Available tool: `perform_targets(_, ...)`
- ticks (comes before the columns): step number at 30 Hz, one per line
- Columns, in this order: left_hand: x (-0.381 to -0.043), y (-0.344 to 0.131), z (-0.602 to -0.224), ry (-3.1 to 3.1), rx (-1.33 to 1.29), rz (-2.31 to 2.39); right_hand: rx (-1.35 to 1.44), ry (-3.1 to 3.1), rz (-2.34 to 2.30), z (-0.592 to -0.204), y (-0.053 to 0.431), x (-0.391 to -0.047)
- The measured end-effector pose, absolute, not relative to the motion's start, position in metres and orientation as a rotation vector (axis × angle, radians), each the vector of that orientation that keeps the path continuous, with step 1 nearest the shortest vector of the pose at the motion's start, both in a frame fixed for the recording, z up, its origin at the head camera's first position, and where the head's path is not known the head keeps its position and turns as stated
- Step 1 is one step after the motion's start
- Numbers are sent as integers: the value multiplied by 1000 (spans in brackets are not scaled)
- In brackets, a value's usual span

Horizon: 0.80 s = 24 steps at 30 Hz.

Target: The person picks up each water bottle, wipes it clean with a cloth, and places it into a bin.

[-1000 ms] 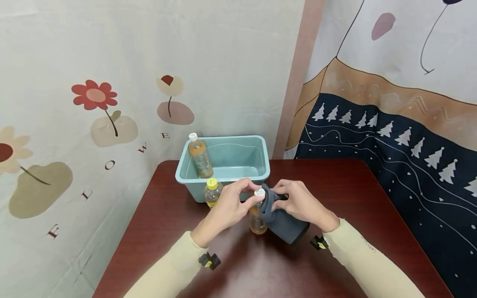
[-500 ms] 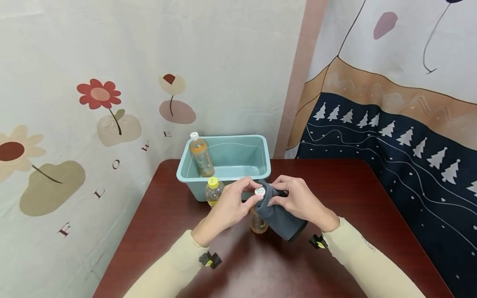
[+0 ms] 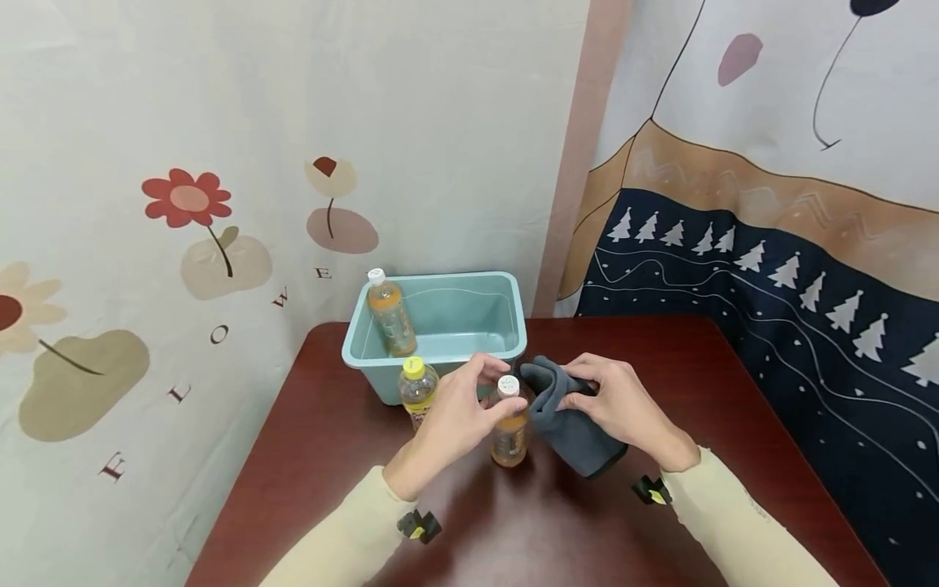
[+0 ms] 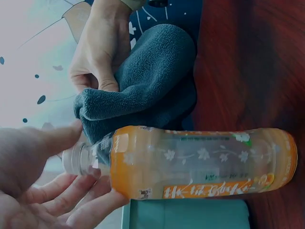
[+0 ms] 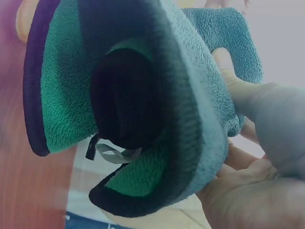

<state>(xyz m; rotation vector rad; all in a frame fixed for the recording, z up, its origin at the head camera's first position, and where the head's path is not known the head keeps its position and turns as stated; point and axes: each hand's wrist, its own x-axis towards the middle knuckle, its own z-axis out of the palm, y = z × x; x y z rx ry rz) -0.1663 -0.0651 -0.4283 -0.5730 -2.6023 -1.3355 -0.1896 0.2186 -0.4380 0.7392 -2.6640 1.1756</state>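
A bottle with an orange-and-clear label (image 3: 509, 442) and a white cap stands upright on the table in the head view. My left hand (image 3: 464, 409) is loosely around its neck, thumb on the near side and fingers beyond; gaps show beside the cap. In the left wrist view, the fingers (image 4: 97, 205) lie by the bottle's shoulder. My right hand (image 3: 619, 399) pinches a folded dark grey cloth (image 3: 583, 440) just right of the bottle. The right wrist view shows the cloth (image 5: 195, 95) with a dark edge, curled over into a hollow, thumb on its outer side.
A light blue plastic bin (image 3: 433, 360) stands at the table's back, with a white-capped bottle (image 3: 394, 318) leaning inside at its left. In front of it stands a yellow-capped bottle (image 3: 416, 395), partly behind my left hand. The table (image 3: 660, 350) is dark red; printed curtains hang behind.
My left thumb and fingers have spread away from the white cap they pinched. My right hand has drawn the cloth to the right, off the bottle's neck. The head view has shifted slightly.
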Motion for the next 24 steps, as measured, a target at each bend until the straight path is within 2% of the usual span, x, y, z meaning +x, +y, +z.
perform_targets(8, -167, -66, -430, -2550, -645, -1403, 702, -2665, 1175, -442, 229, -186)
perform_targets(15, -162, -72, -434, -2565, -714, -1524, 725, -2599, 1256, -450, 216, -186)
perform_targets(24, -162, -72, -434, -2576, -722, -1462, 790, -2530, 1305, -448, 192, -182)
